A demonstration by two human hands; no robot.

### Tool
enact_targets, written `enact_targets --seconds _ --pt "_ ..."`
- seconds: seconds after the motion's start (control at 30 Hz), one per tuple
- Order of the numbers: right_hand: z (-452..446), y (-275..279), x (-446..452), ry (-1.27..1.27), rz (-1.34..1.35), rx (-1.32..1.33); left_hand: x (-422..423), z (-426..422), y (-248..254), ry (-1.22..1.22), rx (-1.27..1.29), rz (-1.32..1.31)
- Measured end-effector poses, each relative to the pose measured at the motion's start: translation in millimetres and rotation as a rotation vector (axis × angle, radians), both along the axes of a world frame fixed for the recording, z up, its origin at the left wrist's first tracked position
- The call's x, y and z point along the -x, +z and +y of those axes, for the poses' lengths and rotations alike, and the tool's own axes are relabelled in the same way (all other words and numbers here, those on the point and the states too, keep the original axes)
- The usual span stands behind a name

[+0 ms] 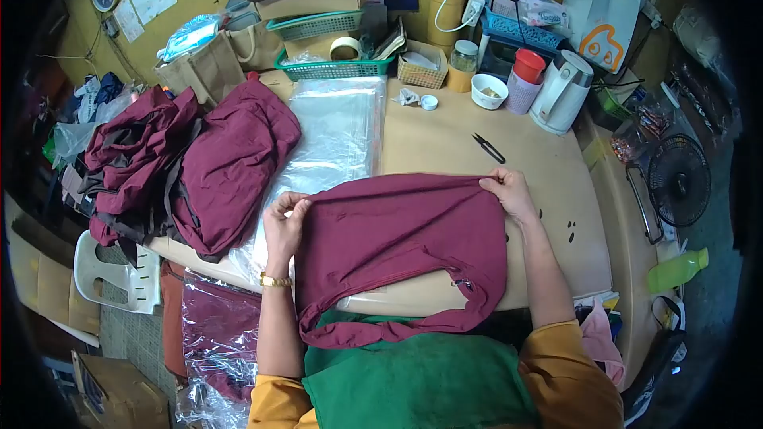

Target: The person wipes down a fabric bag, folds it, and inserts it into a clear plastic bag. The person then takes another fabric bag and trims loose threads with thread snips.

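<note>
Stretched between my hands is a maroon cloth piece, shaped like a bag with a wide loop at its near end. My left hand pinches its far left corner, and my right hand pinches the far right corner. The loop hangs over the table's front edge onto the green cloth on my lap. A small metal-looking detail shows near the loop's right side. Left of my left hand, maroon and black cloth pieces lie heaped. Clear plastic sheets lie flat beyond it. Thread snips rest past my right hand.
Green baskets, a white bowl, a red cup and a white kettle line the table's back. A white plastic chair stands at the left. A black fan and green bottle are at the right.
</note>
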State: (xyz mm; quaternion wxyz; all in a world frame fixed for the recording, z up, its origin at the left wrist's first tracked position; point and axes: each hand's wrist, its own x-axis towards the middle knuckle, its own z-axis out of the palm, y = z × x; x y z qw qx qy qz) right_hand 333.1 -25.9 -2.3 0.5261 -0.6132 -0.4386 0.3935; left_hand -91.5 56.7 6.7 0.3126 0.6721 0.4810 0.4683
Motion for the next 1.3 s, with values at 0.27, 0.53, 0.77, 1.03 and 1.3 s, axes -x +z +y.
enact_targets --seconds 0.27,0.53,0.77,1.03,1.3 --pt "8 187 -13 -0.287 -0.414 -0.819 -17 14 166 -0.154 -0.600 -0.373" --pt "-72 146 -48 0.376 -0.461 -0.202 31 -47 111 -0.227 -0.458 0.035" --pt "19 -52 -98 -0.244 -0.591 0.060 64 -95 -2 -0.324 0.227 -0.076" --pt "100 3 -36 0.047 -0.369 -0.109 31 -104 22 -0.297 -0.051 0.207" --pt "-87 62 14 0.428 -0.627 -0.342 23 -102 -1 -0.139 -0.184 0.106"
